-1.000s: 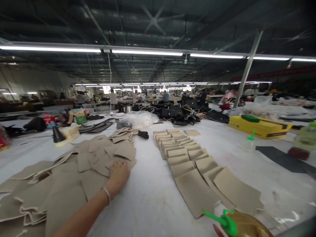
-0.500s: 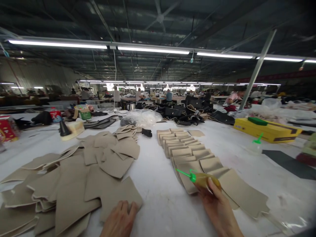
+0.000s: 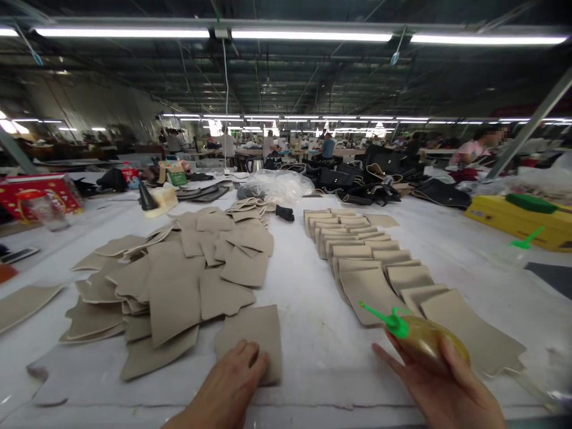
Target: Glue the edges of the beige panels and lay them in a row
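Observation:
My left hand (image 3: 232,384) lies flat with fingers stretched on a single beige cut piece (image 3: 254,336) at the near edge of the white table (image 3: 308,304). My right hand (image 3: 440,390) is wrapped round a squeeze bottle (image 3: 429,339) of amber liquid with a green nozzle pointing left. The bottle hovers near the closest pieces of an overlapped row of beige pieces (image 3: 357,256). A loose heap of beige pieces (image 3: 179,274) spreads left of my left hand.
A yellow box (image 3: 513,217), a second green-capped bottle (image 3: 513,250) and a dark sheet (image 3: 552,277) sit at the right. A clear plastic bag (image 3: 277,185), black bags (image 3: 357,179) and a red box (image 3: 33,193) lie farther back. Other people work at distant tables.
My left hand dragged one beige piece from the heap toward the near edge. My right hand brought the bottle up, then lowered it to the right. The view tilted down.

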Demonstrator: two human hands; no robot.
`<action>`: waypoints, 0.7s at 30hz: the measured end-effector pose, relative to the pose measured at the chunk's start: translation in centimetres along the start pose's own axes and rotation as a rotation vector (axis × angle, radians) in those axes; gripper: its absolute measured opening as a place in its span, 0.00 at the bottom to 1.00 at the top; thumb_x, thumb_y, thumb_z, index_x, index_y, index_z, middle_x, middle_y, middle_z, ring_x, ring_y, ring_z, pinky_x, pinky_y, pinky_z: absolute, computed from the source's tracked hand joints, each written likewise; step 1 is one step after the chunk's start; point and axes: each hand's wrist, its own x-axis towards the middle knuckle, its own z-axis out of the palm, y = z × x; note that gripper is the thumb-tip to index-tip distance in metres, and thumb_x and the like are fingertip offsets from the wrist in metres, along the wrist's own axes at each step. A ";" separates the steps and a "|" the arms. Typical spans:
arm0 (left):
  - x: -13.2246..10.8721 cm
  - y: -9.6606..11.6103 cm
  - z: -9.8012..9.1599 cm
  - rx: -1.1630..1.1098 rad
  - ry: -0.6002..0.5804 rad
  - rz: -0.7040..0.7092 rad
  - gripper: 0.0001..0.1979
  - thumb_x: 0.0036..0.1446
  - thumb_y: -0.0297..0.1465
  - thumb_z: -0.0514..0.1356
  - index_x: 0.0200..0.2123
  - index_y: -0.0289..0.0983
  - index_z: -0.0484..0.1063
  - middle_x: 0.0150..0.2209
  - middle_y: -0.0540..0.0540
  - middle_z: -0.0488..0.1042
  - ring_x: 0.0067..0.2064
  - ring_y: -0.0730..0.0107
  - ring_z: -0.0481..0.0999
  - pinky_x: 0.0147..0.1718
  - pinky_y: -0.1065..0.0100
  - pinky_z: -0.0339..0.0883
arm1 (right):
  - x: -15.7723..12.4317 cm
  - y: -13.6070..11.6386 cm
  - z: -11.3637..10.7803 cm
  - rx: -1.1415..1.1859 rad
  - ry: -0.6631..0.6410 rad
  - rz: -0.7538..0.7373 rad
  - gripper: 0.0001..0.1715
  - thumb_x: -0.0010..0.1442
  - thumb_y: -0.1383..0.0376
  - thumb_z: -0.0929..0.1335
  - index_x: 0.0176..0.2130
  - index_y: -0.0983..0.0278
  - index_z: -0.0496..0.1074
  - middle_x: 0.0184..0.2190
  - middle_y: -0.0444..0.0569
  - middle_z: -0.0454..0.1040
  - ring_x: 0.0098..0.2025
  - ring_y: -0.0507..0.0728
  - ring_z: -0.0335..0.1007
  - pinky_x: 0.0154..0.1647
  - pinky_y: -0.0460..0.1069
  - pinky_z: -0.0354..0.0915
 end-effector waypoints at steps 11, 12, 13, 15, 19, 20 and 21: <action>3.0 1.9 -0.4 -0.125 0.132 -0.209 0.17 0.56 0.31 0.56 0.49 0.34 0.66 0.48 0.37 0.67 0.50 0.53 0.69 0.48 0.56 0.67 | -3.8 2.1 2.0 -0.086 -0.137 0.044 0.17 0.55 0.59 0.73 0.46 0.57 0.75 0.44 0.49 0.79 0.48 0.67 0.74 0.50 0.68 0.70; 3.3 2.1 -0.7 -0.103 0.115 -0.215 0.17 0.55 0.30 0.56 0.49 0.33 0.66 0.48 0.36 0.67 0.50 0.52 0.69 0.47 0.56 0.67 | -4.1 2.1 2.3 -0.120 -0.159 0.034 0.20 0.55 0.59 0.73 0.47 0.57 0.74 0.44 0.49 0.78 0.49 0.67 0.74 0.50 0.65 0.71; 3.6 2.2 -1.0 -0.086 0.098 -0.219 0.17 0.54 0.29 0.56 0.48 0.32 0.66 0.48 0.35 0.67 0.50 0.51 0.70 0.47 0.56 0.67 | -4.4 2.2 2.4 -0.157 -0.170 0.018 0.22 0.54 0.58 0.74 0.49 0.56 0.73 0.45 0.49 0.78 0.49 0.66 0.74 0.50 0.63 0.72; 4.0 2.2 -1.6 -0.066 0.070 -0.216 0.17 0.53 0.28 0.57 0.48 0.31 0.65 0.48 0.34 0.68 0.49 0.50 0.71 0.46 0.55 0.68 | -4.8 2.2 2.6 -0.241 -0.164 -0.026 0.26 0.52 0.57 0.75 0.50 0.56 0.72 0.45 0.49 0.77 0.48 0.65 0.74 0.47 0.58 0.74; 4.2 2.2 -2.3 -0.052 0.045 -0.228 0.17 0.55 0.29 0.57 0.48 0.30 0.65 0.48 0.33 0.69 0.49 0.49 0.72 0.47 0.54 0.68 | -5.1 2.3 3.0 -0.365 -0.172 -0.093 0.32 0.48 0.56 0.77 0.52 0.55 0.69 0.42 0.47 0.77 0.44 0.61 0.74 0.44 0.50 0.73; 4.3 2.2 -2.3 -0.052 0.048 -0.232 0.17 0.55 0.29 0.57 0.48 0.30 0.65 0.48 0.32 0.69 0.50 0.49 0.72 0.47 0.54 0.68 | -5.1 2.3 3.2 -0.383 -0.180 -0.105 0.33 0.48 0.55 0.77 0.52 0.55 0.69 0.41 0.47 0.76 0.44 0.60 0.74 0.44 0.49 0.73; 4.4 2.2 -2.3 -0.053 0.049 -0.236 0.18 0.55 0.29 0.57 0.48 0.30 0.65 0.49 0.32 0.69 0.50 0.49 0.72 0.47 0.54 0.68 | -5.2 2.3 3.4 -0.397 -0.184 -0.119 0.33 0.47 0.55 0.77 0.52 0.55 0.68 0.40 0.46 0.76 0.43 0.59 0.74 0.45 0.48 0.72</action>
